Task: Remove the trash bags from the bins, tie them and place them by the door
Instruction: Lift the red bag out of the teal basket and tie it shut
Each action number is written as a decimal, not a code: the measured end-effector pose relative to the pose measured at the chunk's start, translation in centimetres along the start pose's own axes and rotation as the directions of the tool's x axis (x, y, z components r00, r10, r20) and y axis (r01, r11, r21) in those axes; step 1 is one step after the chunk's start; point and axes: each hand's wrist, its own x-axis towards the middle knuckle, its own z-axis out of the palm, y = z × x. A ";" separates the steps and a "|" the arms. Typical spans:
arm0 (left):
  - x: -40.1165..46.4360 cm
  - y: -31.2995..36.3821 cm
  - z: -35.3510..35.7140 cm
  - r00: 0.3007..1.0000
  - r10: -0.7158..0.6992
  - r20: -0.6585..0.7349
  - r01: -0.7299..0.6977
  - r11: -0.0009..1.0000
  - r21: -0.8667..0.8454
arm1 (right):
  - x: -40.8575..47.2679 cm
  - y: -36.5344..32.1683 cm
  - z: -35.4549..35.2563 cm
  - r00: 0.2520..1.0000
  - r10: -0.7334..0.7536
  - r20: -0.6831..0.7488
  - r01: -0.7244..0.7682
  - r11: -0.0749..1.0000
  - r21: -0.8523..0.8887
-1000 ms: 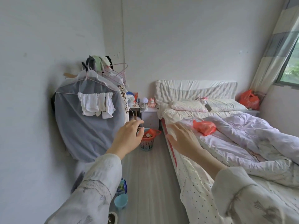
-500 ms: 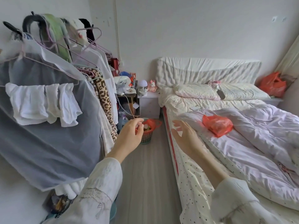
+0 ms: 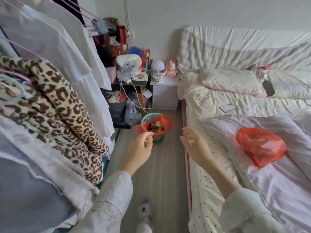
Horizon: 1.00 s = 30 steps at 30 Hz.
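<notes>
Just floor point(image 3: 161, 174) between bed point(image 3: 198, 174) and clothes point(image 3: 67, 115).

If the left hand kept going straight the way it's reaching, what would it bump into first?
Most likely the red trash bag lining the small basket bin on the floor: the left hand points at its near rim with nothing visible between. Depth is hard to judge from one view.

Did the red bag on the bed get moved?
No. The red bag lies on the same fold of the pink quilt; neither hand touches it. Only the camera came closer.
</notes>
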 end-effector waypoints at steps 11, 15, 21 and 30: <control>26.5 -9.9 4.3 0.959 -0.221 0.177 0.225 0.974 -0.008 | 27.9 5.5 5.3 0.976 0.168 0.137 -0.172 0.985 0.016; 33.0 -13.4 5.3 0.916 -0.335 0.222 0.347 0.938 -0.015 | 34.7 7.6 6.6 0.945 0.253 0.206 -0.262 0.965 0.015; 39.4 -18.9 8.6 0.823 -0.528 0.212 0.533 0.845 0.035 | 44.3 13.9 10.3 0.838 0.433 0.332 -0.451 0.892 -0.026; 47.7 -30.0 15.6 0.652 -0.737 0.178 0.746 0.666 0.024 | 56.9 26.1 18.3 0.678 0.586 0.444 -0.590 0.794 -0.148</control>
